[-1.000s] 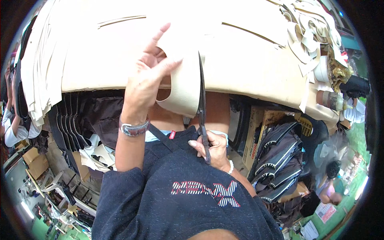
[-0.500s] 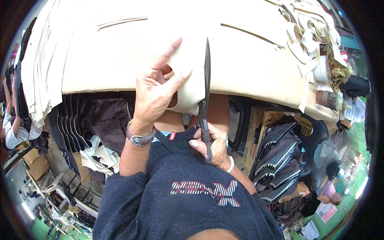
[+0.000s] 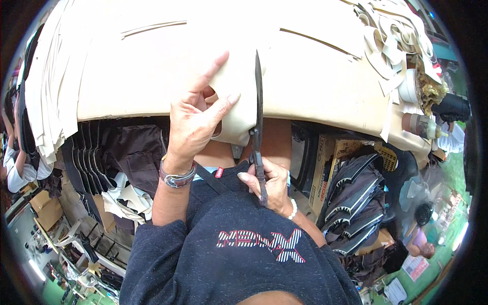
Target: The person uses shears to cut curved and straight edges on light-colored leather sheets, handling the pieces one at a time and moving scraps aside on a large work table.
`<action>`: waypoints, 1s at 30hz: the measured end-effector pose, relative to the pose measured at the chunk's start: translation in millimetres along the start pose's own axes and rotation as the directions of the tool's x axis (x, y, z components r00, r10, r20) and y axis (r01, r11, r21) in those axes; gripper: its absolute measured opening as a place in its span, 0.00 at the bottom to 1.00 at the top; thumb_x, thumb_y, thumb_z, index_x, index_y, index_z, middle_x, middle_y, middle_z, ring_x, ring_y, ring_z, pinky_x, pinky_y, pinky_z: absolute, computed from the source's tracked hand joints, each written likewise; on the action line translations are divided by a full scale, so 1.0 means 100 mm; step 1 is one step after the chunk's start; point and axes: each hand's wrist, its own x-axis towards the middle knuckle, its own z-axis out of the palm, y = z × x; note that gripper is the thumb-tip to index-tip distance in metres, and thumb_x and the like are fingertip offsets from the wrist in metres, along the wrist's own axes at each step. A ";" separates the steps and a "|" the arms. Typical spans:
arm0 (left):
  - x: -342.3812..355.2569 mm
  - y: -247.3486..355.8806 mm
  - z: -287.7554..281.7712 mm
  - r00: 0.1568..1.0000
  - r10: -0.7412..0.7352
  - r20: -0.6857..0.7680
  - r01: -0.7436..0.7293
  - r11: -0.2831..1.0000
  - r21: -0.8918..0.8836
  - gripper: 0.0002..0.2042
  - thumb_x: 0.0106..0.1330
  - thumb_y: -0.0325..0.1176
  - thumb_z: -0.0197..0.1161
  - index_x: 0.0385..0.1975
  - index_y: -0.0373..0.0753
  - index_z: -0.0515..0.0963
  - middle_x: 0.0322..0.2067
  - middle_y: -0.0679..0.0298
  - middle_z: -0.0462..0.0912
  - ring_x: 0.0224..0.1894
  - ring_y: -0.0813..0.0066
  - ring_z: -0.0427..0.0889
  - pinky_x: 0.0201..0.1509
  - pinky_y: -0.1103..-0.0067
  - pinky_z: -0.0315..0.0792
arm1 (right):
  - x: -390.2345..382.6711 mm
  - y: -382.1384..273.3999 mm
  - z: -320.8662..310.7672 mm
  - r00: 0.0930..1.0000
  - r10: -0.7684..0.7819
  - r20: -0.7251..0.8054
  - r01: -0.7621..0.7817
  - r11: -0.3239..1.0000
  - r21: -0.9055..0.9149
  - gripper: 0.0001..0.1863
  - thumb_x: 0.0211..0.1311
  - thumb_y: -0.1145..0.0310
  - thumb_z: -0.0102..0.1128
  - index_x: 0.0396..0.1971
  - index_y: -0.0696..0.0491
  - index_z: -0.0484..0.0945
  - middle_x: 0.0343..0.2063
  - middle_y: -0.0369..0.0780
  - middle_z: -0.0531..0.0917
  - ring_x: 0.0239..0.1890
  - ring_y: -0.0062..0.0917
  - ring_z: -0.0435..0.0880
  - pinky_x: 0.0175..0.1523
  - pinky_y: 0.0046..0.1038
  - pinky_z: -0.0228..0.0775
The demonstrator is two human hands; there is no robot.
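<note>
The left hand grips a curved piece of pale cream sheet material at the near edge of the cream-covered work surface. Its thumb presses on the top of the piece while the index finger points up and away; the other fingers curl underneath. A metal wristwatch sits on that wrist.

The right hand is clenched around the handles of a pair of long dark metal scissors. The blades stand almost straight up in the picture — they look closed, or nearly so, with the tip reaching over the surface. They run along the right edge of the cream piece, touching it just beside the left thumb. A white bead bracelet circles the right wrist.

The person wears a dark speckled sweatshirt with a striped print on the chest.

At the far right of the surface lies a heap of cream offcut strips with a white roll of tape near it. Thin cream sheets hang over the left edge. Below the surface to the right, black curved panels with pale edging are stacked beside a cardboard box; more dark cut pieces hang at the left.
</note>
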 end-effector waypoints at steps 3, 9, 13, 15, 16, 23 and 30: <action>0.00 0.02 0.05 1.000 -0.003 -0.027 0.002 0.999 -0.052 0.26 0.54 0.19 0.58 0.55 0.36 0.62 0.35 0.59 0.77 0.38 0.80 0.76 0.41 0.86 0.72 | 0.00 0.00 0.00 1.000 -0.015 -0.005 0.015 1.000 -0.018 0.15 0.48 0.66 0.65 0.14 0.56 0.69 0.04 0.31 0.68 0.07 0.12 0.67 0.12 0.17 0.53; 0.00 0.00 0.03 1.000 -0.003 -0.016 0.003 1.000 -0.021 0.26 0.54 0.19 0.58 0.55 0.37 0.62 0.33 0.61 0.77 0.37 0.81 0.76 0.38 0.88 0.71 | 0.00 0.03 0.01 0.998 -0.061 -0.009 0.061 0.997 -0.048 0.15 0.48 0.66 0.65 0.14 0.56 0.69 0.04 0.31 0.68 0.07 0.12 0.67 0.12 0.17 0.53; -0.01 -0.01 0.02 0.999 -0.030 -0.023 0.029 0.999 -0.034 0.26 0.54 0.19 0.59 0.55 0.37 0.63 0.32 0.62 0.77 0.36 0.82 0.76 0.37 0.89 0.70 | -0.01 0.01 0.02 1.000 -0.026 -0.004 0.026 0.999 -0.035 0.14 0.48 0.67 0.65 0.14 0.56 0.70 0.04 0.31 0.68 0.07 0.11 0.67 0.12 0.17 0.53; -0.01 0.00 0.04 0.999 -0.032 -0.035 0.030 0.998 -0.059 0.26 0.53 0.19 0.59 0.55 0.36 0.63 0.31 0.63 0.77 0.35 0.82 0.76 0.36 0.89 0.70 | -0.02 0.03 0.02 1.000 -0.027 -0.003 0.027 1.000 -0.008 0.14 0.48 0.68 0.65 0.14 0.56 0.70 0.04 0.31 0.68 0.07 0.11 0.67 0.12 0.16 0.54; -0.02 -0.01 0.02 0.998 -0.047 -0.037 0.047 0.999 -0.010 0.28 0.53 0.19 0.60 0.56 0.36 0.62 0.32 0.62 0.77 0.36 0.81 0.76 0.36 0.89 0.70 | -0.02 0.04 0.02 0.999 -0.034 -0.002 0.034 0.999 -0.012 0.14 0.48 0.68 0.65 0.14 0.56 0.70 0.04 0.31 0.68 0.07 0.11 0.67 0.12 0.16 0.54; 0.37 0.18 -0.23 0.997 0.073 -0.006 -0.073 0.986 -0.147 0.33 0.48 0.17 0.59 0.58 0.33 0.56 0.50 0.52 0.69 0.49 0.70 0.72 0.49 0.77 0.71 | -0.02 0.06 0.01 0.999 -0.049 0.013 0.049 0.999 0.012 0.13 0.48 0.69 0.65 0.14 0.56 0.70 0.04 0.31 0.68 0.07 0.11 0.67 0.12 0.16 0.54; 0.50 0.16 -0.33 0.994 0.052 0.094 -0.043 0.995 -0.093 0.26 0.47 0.19 0.63 0.51 0.32 0.67 0.50 0.55 0.70 0.46 0.73 0.74 0.51 0.79 0.70 | -0.03 0.05 -0.04 0.996 -0.034 0.086 0.032 0.999 0.028 0.14 0.44 0.67 0.67 0.14 0.56 0.70 0.07 0.32 0.69 0.11 0.12 0.66 0.17 0.18 0.55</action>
